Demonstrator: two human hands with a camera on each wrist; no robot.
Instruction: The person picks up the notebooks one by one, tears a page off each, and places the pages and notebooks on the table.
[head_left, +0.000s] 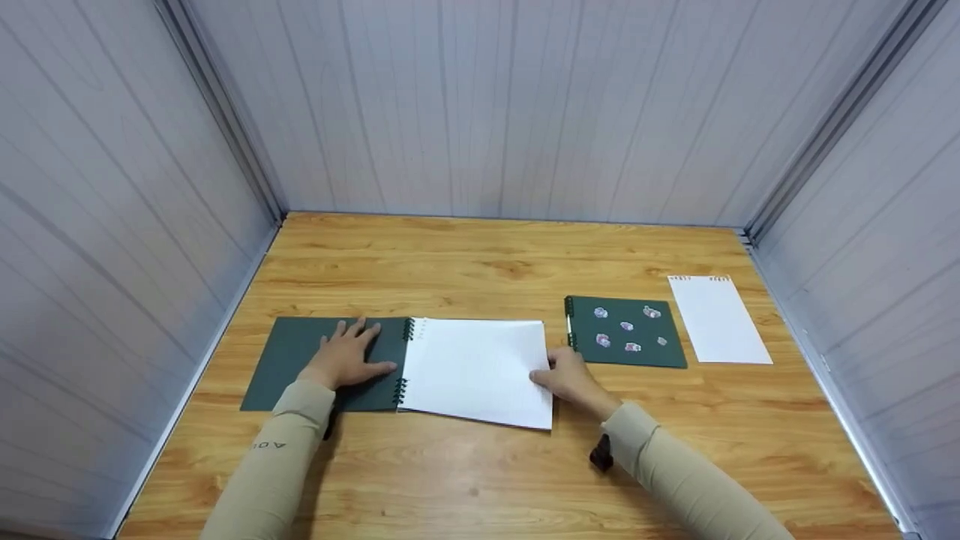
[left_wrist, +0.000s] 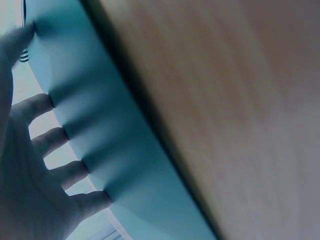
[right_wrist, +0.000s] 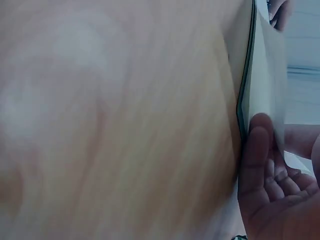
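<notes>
A spiral-bound notebook lies spread on the table, its dark green cover (head_left: 296, 367) folded out to the left and a stack of white pages (head_left: 472, 367) to the right of the black coils. My left hand (head_left: 346, 358) rests on the cover with fingers spread; in the left wrist view its fingertips (left_wrist: 102, 199) press against the green surface. My right hand (head_left: 571, 381) pinches the free right edge of the white paper between thumb and fingers. The right wrist view shows that paper (right_wrist: 270, 75) bowed up from the green back cover (right_wrist: 243, 100), beside the curled fingers (right_wrist: 257, 155).
Right of my right hand lies a closed green notebook (head_left: 649, 341) with several small stickers on its front. Past it is a loose white sheet (head_left: 724, 322) with torn holes along its top edge. Pale panelled walls (head_left: 480, 112) enclose the wooden table (head_left: 420, 259) on three sides.
</notes>
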